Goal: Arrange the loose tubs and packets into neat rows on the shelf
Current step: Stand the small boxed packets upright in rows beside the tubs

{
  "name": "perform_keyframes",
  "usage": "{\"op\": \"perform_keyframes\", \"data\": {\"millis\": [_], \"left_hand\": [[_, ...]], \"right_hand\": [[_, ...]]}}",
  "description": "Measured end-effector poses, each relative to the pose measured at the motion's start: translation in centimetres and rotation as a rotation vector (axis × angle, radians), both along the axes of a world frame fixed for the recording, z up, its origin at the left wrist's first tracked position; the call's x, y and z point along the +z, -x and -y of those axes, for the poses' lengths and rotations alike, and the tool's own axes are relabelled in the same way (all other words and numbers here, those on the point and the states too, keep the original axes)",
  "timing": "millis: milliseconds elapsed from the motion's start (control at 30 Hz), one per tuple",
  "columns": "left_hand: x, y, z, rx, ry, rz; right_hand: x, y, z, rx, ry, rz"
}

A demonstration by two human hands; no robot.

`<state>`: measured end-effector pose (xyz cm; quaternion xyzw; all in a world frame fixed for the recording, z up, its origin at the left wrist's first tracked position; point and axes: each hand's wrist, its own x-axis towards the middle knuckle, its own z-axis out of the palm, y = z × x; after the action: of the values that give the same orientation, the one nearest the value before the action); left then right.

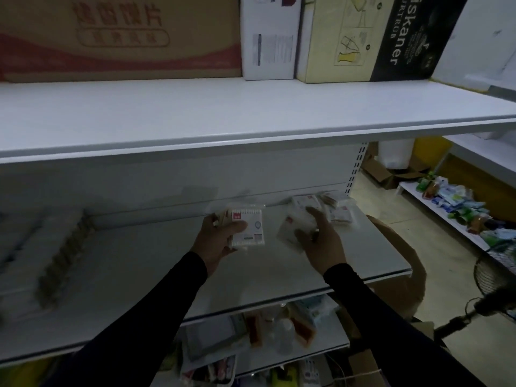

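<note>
My left hand (216, 238) grips a clear cotton-swab tub (248, 227) with a red and white label, held just above the middle shelf (156, 263). My right hand (321, 241) holds a soft white packet (293, 227) with a small red mark, thumb across its front. Behind my right hand, a loose pile of similar packets and tubs (332, 206) lies at the back right of the shelf. A blurred row of small tubs (64, 255) stands in line at the shelf's left.
An upper white shelf (251, 118) carries cardboard boxes (120, 37). Below, a lower shelf (321, 347) holds mixed goods. A cardboard box (396, 255) stands right of the shelf end. Further right are a low rack of packets (458, 208) and a fan (494, 277).
</note>
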<state>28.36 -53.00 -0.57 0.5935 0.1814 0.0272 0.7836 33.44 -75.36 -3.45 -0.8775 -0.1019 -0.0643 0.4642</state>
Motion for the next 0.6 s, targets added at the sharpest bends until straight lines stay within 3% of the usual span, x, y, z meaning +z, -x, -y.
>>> {"op": "perform_keyframes", "data": {"millis": [100,267,600], "left_hand": [[0.8,2.0,-3.4,0.057,0.037,0.015],[2.6,7.5,-10.3,0.099,0.059,0.070],[4.5,20.4,-24.8,0.213,0.015,0.108]], "right_hand": [[1.4,1.9,-3.8,0.059,-0.149,-0.123],[3.2,6.4,-11.7,0.162,-0.248,-0.141],[3.2,18.0,-27.3,0.425,-0.209,-0.162]]}}
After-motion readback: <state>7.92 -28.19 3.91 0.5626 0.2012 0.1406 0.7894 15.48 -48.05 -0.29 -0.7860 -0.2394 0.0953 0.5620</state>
